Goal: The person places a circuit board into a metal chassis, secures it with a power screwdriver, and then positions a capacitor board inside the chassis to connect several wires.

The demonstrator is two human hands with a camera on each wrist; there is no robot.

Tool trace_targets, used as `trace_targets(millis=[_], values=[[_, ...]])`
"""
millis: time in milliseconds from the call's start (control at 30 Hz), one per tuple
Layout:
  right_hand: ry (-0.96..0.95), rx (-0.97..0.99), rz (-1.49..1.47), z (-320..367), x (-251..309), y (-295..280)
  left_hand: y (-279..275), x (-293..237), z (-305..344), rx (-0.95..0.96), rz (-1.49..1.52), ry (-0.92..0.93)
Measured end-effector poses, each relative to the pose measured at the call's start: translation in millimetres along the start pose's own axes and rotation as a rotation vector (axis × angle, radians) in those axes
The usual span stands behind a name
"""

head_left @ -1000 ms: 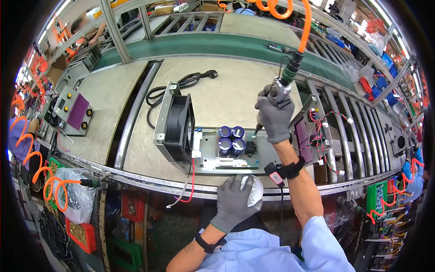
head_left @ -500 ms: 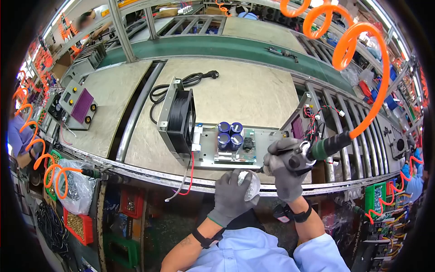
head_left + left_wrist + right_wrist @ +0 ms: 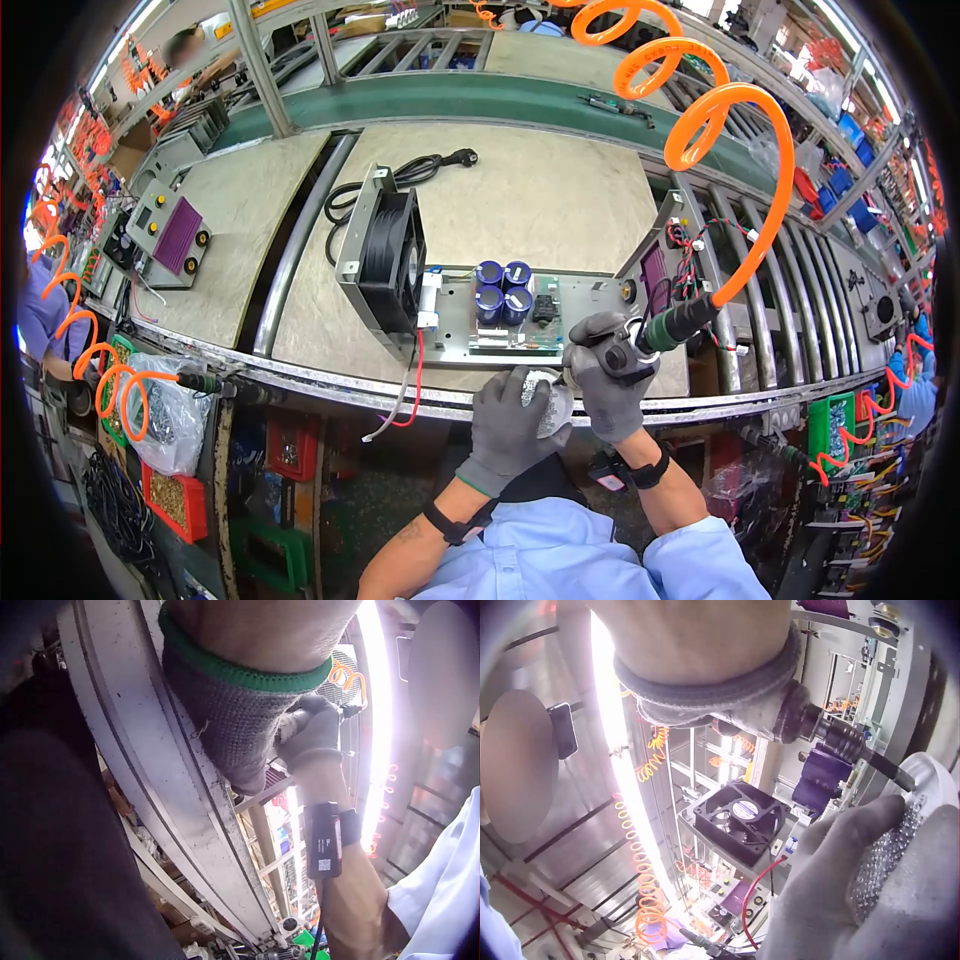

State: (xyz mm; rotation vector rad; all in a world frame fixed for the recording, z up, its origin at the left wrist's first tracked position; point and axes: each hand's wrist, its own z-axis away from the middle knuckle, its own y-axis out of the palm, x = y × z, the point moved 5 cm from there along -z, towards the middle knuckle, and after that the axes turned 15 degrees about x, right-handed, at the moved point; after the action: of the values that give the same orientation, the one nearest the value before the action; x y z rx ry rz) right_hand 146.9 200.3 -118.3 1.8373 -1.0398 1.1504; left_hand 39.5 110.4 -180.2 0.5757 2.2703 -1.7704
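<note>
My gloved left hand (image 3: 505, 425) grips a white dish (image 3: 932, 774) of small silvery screws (image 3: 889, 855) at the bench's front edge. In my gloved right hand (image 3: 607, 395) is an air screwdriver (image 3: 628, 352), its orange coiled hose (image 3: 780, 215) rising to the upper right. The right wrist view shows the driver's bit end (image 3: 889, 772) at the dish rim, close over the screws. Just beyond my hands lies a metal chassis (image 3: 455, 335). It carries a circuit board (image 3: 545, 338) with several blue capacitors (image 3: 503, 290) and an upright black fan (image 3: 392, 260) at its left end.
A black power cord (image 3: 420, 172) lies behind the fan. Red and grey wires (image 3: 415, 385) hang over the front edge. Rollers (image 3: 775, 290) run at right, near a purple heatsink unit (image 3: 655, 275). Another unit (image 3: 165, 235) stands at left. Red screw bins (image 3: 175, 500) sit below the bench.
My right hand has brought the screwdriver from the chassis's right end down toward me, then left to the dish. The left hand keeps holding the dish near the bench edge.
</note>
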Motion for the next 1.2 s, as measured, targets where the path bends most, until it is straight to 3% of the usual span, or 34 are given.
trace_targets(millis=[333,400,467,533,600,733,1067,1200], values=[[-0.017,0.050,0.115,-15.3,11.9,10.3,3.9,3.8,-0.7,0.031,0.015,-0.022],[-0.053,0.026,0.026,-24.4,27.6,24.2,3.2,5.8,0.3,0.053,0.015,-0.039],[0.030,0.087,-0.244,-34.5,49.4,52.8,-0.7,4.3,-0.3,0.090,0.021,-0.037],[-0.035,0.131,-0.113,-48.8,44.2,66.2,0.6,3.1,0.1,0.142,0.012,-0.055],[-0.022,0.163,-0.252,-59.5,43.2,90.3,3.3,5.4,0.4,0.169,0.016,-0.061],[-0.086,0.212,-0.067,-75.1,14.2,110.1,17.7,14.5,7.4,0.141,0.099,-0.047],[-0.010,0.299,0.097,-78.5,-0.6,118.3,25.0,19.0,9.4,0.087,0.170,-0.057],[-0.038,0.247,0.057,-77.8,2.1,121.4,25.7,17.6,7.7,0.117,0.179,-0.087]])
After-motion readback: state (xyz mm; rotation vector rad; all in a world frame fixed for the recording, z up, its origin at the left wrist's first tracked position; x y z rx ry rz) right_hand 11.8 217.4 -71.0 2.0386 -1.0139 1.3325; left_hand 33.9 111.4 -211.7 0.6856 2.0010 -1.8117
